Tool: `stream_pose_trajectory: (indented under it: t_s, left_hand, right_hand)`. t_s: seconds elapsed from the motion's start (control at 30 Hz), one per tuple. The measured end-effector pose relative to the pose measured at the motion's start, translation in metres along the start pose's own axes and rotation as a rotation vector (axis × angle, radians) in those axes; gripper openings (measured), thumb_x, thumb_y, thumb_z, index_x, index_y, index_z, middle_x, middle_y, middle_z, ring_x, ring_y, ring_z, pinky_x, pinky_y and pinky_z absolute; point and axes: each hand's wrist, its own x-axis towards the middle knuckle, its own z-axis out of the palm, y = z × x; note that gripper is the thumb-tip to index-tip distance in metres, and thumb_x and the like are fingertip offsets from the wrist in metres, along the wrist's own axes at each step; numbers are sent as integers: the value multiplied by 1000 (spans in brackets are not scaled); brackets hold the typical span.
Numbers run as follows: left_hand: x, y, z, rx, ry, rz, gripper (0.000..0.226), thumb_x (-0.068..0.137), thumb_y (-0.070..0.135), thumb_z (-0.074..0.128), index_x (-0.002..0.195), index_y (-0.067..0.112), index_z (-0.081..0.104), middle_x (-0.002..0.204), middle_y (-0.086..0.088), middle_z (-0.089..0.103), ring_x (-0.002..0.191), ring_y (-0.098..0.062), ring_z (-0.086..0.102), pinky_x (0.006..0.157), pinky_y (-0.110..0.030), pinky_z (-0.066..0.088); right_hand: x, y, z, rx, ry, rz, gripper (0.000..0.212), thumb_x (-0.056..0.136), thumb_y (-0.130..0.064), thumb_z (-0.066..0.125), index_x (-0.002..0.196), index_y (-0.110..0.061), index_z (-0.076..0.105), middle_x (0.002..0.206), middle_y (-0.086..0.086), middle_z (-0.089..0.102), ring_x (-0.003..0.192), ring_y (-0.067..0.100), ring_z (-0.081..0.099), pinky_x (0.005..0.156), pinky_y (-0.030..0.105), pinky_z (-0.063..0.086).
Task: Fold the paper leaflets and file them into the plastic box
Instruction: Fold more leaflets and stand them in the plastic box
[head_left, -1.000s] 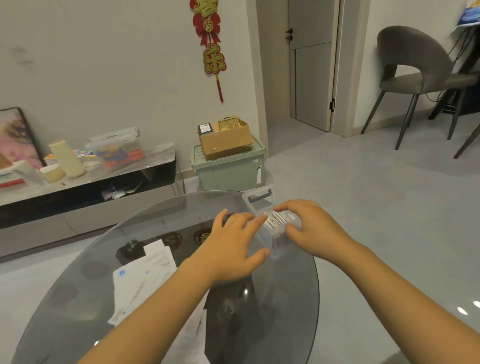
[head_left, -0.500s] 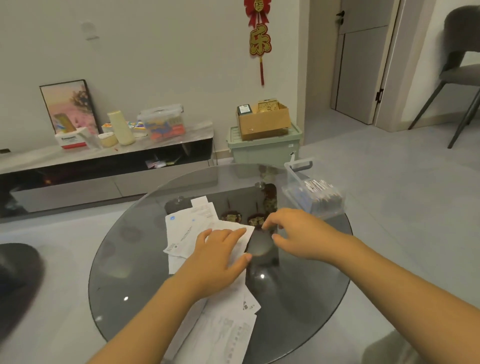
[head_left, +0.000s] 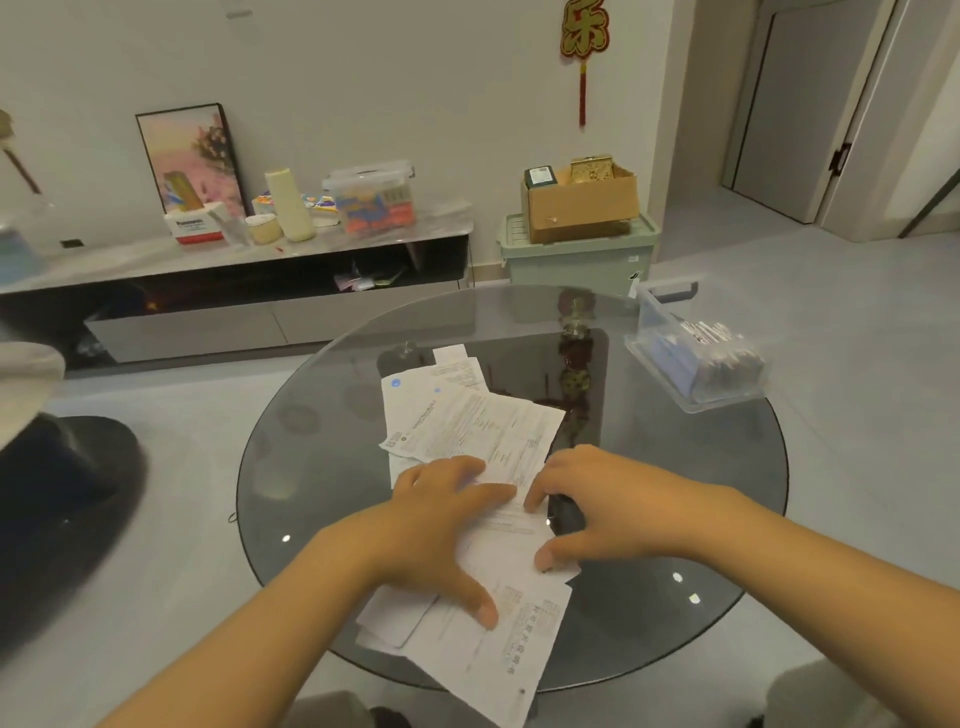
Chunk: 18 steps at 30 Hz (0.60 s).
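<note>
Glass table (head_left: 322, 467): both hands' grip open, L hand (head_left: 436, 525) & R hand (head_left: 608, 499) flat on leaflets (head_left: 483, 431); plastic box (head_left: 696, 358) far right.

Wall (head_left: 363, 62): standing plain and pale, a red-and-gold hanging ornament (head_left: 584, 36) dangling from it.
Floor (head_left: 857, 291): lying in smooth grey tiles.
Low TV cabinet (head_left: 249, 306): running along the wall, a framed picture (head_left: 189, 156) leaning above it.
Green storage bin (head_left: 582, 254): carrying a cardboard box (head_left: 582, 208).
Grey door (head_left: 800, 104): standing at right.
</note>
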Motion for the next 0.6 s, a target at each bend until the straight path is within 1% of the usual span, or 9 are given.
stream_pose_trajectory:
  t_s: [0.07,0.13,0.23,0.33,0.4,0.5,0.57,0.6]
  left_hand:
    - [2,-3,3,-18,33,-25,103,65,59,76,144,51,9,152,19,-4,142,-21,-5,115,-49,12]
    - [8,-5,5,-25,95,-37,101,66,61,74,144,50,10,152,18,-4,141,-23,-5,115,-49,12]
    - [19,-5,5,3,205,-46,100,67,65,70,145,48,9,153,16,-5,142,-24,-7,116,-47,7]
    - [28,-4,5,26,361,-86,97,71,65,65,147,40,11,155,7,0,142,-23,-4,116,-43,0]
    - [33,-3,4,75,466,-129,93,75,66,60,148,34,13,154,1,5,141,-22,2,115,-41,2]
    - [35,-1,2,141,541,-149,86,79,66,55,148,29,18,150,-1,16,137,-21,14,112,-37,10]
    - [34,-2,3,94,579,-139,77,82,62,55,145,28,26,141,1,27,130,-18,24,107,-33,17]
    - [33,-4,4,60,604,-133,70,84,59,55,143,28,31,136,3,32,126,-17,29,105,-32,19]
  right_hand:
    - [5,-3,3,-20,-25,-11,59,77,-60,63,126,-32,49,123,-9,46,114,13,39,95,33,43]
    - [9,-5,4,-37,-23,-8,62,76,-62,62,129,-32,47,127,-8,45,115,13,38,95,32,41]
    - [13,-6,5,-86,34,14,65,76,-63,61,130,-30,46,123,-7,46,111,14,38,93,28,37]
    - [18,-7,6,-90,72,65,62,75,-60,64,125,-29,46,116,-7,45,107,13,37,86,24,32]
    - [21,-9,9,-3,82,135,55,75,-55,68,117,-26,48,109,-7,44,101,12,39,79,24,34]
    - [22,-14,13,174,52,246,44,79,-44,69,105,-20,44,109,-2,53,97,17,53,75,29,46]
    - [23,-14,14,262,59,280,36,84,-35,66,103,-19,41,112,0,56,96,19,57,77,32,50]
    - [22,-13,14,302,83,293,33,87,-30,64,106,-18,41,114,1,56,95,19,57,76,32,50]
